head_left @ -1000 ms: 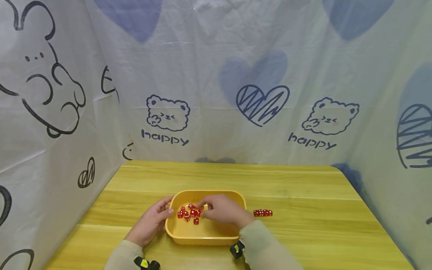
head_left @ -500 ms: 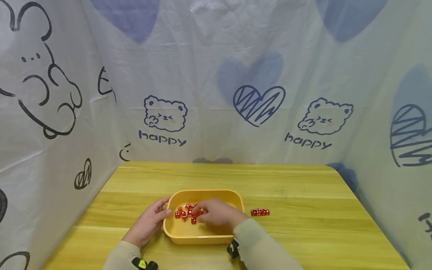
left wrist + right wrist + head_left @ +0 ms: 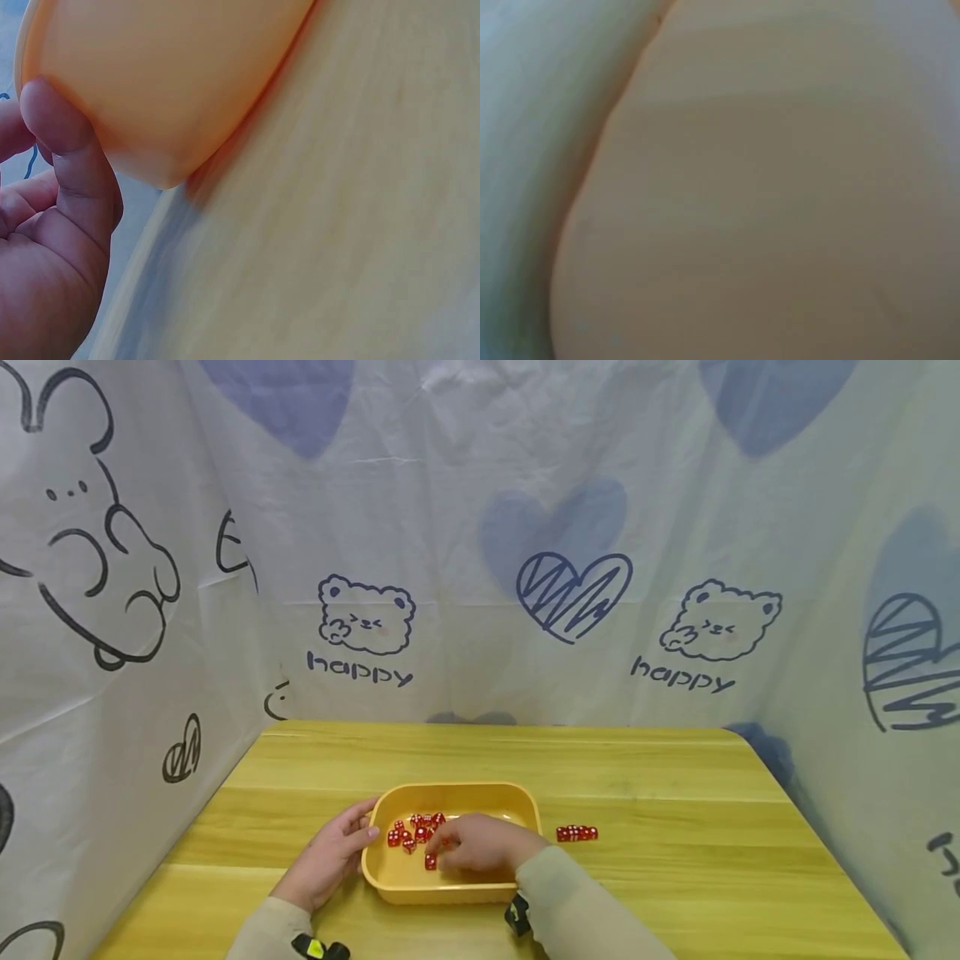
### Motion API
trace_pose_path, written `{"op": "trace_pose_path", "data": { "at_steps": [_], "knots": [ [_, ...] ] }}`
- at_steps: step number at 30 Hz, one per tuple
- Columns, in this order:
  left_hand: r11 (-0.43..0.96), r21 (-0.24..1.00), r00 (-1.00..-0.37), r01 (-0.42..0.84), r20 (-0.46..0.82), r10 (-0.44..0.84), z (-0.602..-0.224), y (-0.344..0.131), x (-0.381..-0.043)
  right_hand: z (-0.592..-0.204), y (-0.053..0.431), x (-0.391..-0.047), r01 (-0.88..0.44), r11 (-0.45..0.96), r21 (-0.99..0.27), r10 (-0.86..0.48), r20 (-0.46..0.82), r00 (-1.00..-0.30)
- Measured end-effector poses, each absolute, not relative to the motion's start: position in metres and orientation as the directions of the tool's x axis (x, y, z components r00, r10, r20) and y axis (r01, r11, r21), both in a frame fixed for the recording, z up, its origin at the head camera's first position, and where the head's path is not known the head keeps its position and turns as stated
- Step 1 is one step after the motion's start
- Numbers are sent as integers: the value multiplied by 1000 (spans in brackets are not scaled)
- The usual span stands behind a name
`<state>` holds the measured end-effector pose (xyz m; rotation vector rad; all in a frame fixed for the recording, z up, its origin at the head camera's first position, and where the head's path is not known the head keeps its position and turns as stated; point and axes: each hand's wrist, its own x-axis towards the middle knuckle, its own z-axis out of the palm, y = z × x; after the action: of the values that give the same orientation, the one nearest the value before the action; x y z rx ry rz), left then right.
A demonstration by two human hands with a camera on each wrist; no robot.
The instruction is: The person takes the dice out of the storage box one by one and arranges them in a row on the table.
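Note:
A yellow plastic tray (image 3: 450, 893) stands on the table, with several red dice (image 3: 408, 839) mostly gathered in its left half. My left hand (image 3: 333, 852) grips the tray's left end; in the left wrist view, the thumb (image 3: 64, 124) lies against its wall at the rim. Inside the tray, my right hand (image 3: 483, 843) reaches down with bent fingers. A single red die (image 3: 431, 862) shows right at its index fingertip and thumb; I cannot tell whether they pinch it. Some dice are partly hidden behind that hand. The right wrist view is a blurred close-up.
A short row of red dice (image 3: 577, 833) lies on the wooden table (image 3: 675, 860), to the right of the tray. A white curtain (image 3: 465, 677) with printed bears and hearts hangs behind the table and along both sides.
My right hand has shifted slightly toward me inside the tray, and the die at its fingertips has slid the same way. My left hand keeps its hold on the tray.

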<state>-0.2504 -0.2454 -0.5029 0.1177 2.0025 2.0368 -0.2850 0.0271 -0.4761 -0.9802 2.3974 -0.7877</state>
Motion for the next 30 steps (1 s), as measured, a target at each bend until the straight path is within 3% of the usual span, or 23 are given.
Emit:
{"op": "trace_pose_path", "data": {
  "at_steps": [15,25,30],
  "knots": [
    [-2,989,-959,-149,-145,243,-503,-246,-250,-475,23,-280,-630,554,-544,-817,-210,-537],
    [-11,990,-958,-143,-136,253,-504,-247,-251,-480,22,-282,-628,559,-542,-807,-182,-562],
    [-15,990,-958,-140,-131,256,-505,-247,-252,-476,24,-280,-572,558,-601,-784,-156,-601]
  ]
}}
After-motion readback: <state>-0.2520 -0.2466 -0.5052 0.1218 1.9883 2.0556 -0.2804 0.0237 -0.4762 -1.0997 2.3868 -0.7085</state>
